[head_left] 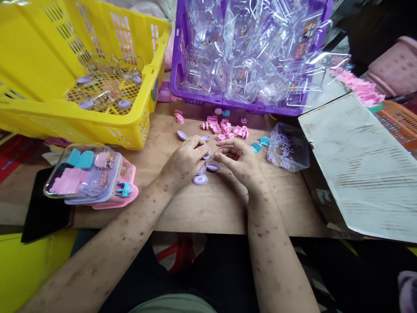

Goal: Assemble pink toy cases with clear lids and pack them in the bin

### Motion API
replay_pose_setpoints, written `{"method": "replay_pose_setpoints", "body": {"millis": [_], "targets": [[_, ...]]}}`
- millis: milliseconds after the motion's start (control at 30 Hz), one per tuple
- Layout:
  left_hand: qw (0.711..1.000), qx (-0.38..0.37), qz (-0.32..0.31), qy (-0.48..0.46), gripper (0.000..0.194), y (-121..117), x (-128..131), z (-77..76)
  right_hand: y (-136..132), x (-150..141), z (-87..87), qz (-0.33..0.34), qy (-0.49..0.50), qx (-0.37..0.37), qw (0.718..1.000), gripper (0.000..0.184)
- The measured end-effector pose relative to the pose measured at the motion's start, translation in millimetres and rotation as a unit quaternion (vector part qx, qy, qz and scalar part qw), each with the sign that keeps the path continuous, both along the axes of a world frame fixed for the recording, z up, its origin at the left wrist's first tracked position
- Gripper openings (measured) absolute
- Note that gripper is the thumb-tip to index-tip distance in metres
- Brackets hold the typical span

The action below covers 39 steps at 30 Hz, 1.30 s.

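My left hand [186,160] is closed, with its fingertips on a small lilac oval piece [207,153] that they partly cover. Facing it, my right hand [240,161] has its thumb and fingers pinched together close to that piece; whatever sits between those tips is too small to name. Just below both hands lie several lilac oval dishes, among them one dish [200,179] with dark marks inside and another [213,167] tilted on its side. Beyond my left hand rests one more lilac dish [182,135].
Small pink plastic parts [224,127] and teal parts [260,144] lie behind my hands. A clear box [288,148] holds tiny lilac pieces. Yellow [114,124] and purple [234,103] crates stand at the back, a packaged toy set [87,174] at left, a cardboard flap [368,169] at right.
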<state>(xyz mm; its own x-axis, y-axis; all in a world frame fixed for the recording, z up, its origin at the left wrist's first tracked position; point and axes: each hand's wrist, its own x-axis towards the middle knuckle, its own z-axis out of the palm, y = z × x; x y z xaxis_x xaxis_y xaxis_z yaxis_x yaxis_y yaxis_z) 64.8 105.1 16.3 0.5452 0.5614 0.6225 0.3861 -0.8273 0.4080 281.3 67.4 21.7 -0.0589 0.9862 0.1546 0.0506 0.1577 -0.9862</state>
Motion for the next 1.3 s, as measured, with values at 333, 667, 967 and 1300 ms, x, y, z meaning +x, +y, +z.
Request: {"method": "replay_pose_setpoints", "body": {"millis": [333,667,967,1300], "targets": [[1.0,-0.004,-0.015,-0.004,0.027,-1.6,1.3,0.8,-1.7,-1.5,-1.3,0.017,0.011,-0.018,1.0,0.053],[0.998,-0.025,-0.056,0.021,0.022,-3.6,-4.7,7.6,-6.0,1.8,6.1,0.053,0.018,-0.068,0.996,0.059],[0.992,-0.07,-0.096,0.043,0.046,-8.9,-7.2,12.8,-8.8,-2.4,10.4,0.06,0.035,-0.052,0.996,0.06],[0.991,-0.079,-0.069,0.089,0.025,-5.2,-14.0,13.1,-9.9,0.1,12.9,0.091,-0.004,-0.042,0.995,0.058]]}}
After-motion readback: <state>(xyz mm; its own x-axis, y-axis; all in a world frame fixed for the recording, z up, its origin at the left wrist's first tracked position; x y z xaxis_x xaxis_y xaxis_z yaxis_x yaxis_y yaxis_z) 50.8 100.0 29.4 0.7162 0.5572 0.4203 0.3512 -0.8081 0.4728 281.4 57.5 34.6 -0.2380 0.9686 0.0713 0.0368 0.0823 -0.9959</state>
